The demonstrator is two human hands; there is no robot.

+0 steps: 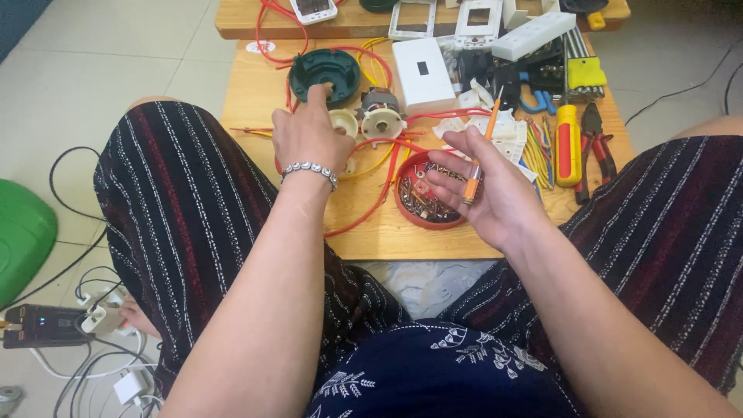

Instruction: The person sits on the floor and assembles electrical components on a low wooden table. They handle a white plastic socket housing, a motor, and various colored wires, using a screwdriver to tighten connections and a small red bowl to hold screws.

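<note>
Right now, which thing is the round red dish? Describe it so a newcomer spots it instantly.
Start at the low wooden table between the person's knees. Near its front edge, just under the open right hand holding a small orange screwdriver, sits the red dish. It is the only round red container, filled with loose screws, unlike the dark green round cover farther back.

Soft, even daylight fills the room, bright without being harsh. The pale floor tiles (101, 54) take a mild sheen, and the wooden surface (371, 224) shows only faint, short shadows under the clutter. No strong glare anywhere. Focus is crisp through the middle, on the left hand (309, 139) and right hand (487, 190); the forearms nearest the lens go slightly soft. The wide lens stretches the knees outward at the frame edges.
</note>
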